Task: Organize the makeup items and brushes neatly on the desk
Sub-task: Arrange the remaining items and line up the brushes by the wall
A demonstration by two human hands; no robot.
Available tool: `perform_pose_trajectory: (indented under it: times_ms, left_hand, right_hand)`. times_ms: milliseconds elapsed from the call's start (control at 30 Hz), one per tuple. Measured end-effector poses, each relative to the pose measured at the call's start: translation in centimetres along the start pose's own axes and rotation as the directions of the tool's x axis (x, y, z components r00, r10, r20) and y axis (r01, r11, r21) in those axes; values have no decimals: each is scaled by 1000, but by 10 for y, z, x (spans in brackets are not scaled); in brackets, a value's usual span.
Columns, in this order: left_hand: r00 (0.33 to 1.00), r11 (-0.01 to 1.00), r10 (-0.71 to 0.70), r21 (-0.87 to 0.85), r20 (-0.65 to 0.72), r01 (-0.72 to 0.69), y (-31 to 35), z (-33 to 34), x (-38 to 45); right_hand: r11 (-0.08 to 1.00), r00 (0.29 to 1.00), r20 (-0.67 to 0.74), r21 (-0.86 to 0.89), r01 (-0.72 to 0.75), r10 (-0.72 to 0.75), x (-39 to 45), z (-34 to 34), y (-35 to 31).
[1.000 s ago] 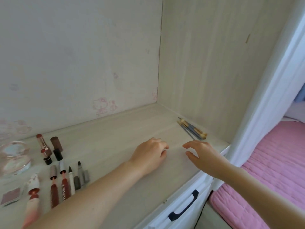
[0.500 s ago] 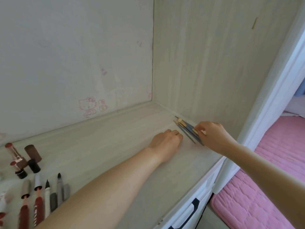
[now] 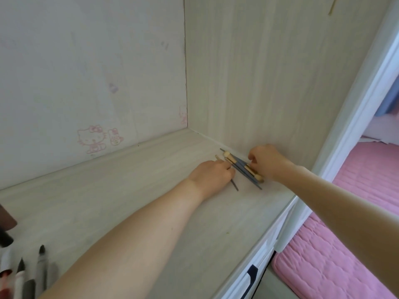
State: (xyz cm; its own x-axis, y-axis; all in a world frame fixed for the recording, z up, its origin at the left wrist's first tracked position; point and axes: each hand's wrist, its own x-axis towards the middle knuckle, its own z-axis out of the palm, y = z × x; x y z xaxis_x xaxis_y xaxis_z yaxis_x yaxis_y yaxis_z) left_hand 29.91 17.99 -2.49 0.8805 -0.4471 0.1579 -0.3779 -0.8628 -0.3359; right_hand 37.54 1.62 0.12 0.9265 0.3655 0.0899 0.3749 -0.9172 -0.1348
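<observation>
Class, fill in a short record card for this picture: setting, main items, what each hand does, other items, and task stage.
setting: pale wood desk in a corner, side panel on the right
main items: bundle of makeup brushes lying on the desk by the side panel
left hand: fingers curled on the brushes' near side
right hand: grips the brushes from the panel side
other items: pens lined up at lower left; pink bedding to the right
task stage: brushes being gathered, not yet moved
</observation>
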Motion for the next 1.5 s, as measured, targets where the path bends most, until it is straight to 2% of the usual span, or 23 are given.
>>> perform_pose_trajectory:
  times_ms: [100,200,267,400,633,867,1133,1300,1500]
  left_hand:
    - [994,997,67,46,-86,-64,-2,-1,-4]
    - [965,988,156,19,-210,-155,-4,-1,-6]
    - [964,983,176,-14,-201,-182,-6,0,-6]
    - [981,990,115,-61,-155,-126,-14,0,-2]
    - [981,987,31,-147,-190,-59,-18,4,-2]
    - [962,971,164,-136,-220,-196,-12,-2,-6]
    - [923,953,270,-59,-273,-296,-17,2,-23]
    - [953,968,227,-61,-201,-244,-16,-2,-20]
    - [982,978,108,-164,-153,-133,-14,-12,-15]
  right_hand:
    - [995,1000,-3,-100,9,-9,1,5,-4]
    - [991,1000,15,-132,7,-5,3,5,-7]
    - [992,999,34,-125,-2,6,3,3,-8]
    - [999,997,62,-35,-34,37,3,-2,-8]
    - [991,991,75,68,-112,107,7,3,-13]
    - [988,986,160,136,-76,54,11,10,-13]
    - [993,986,154,95,-76,61,9,13,-7]
    - [991,983,165,100,-93,76,4,9,-6]
    - [962,983,166,244,-123,83,-1,3,-4]
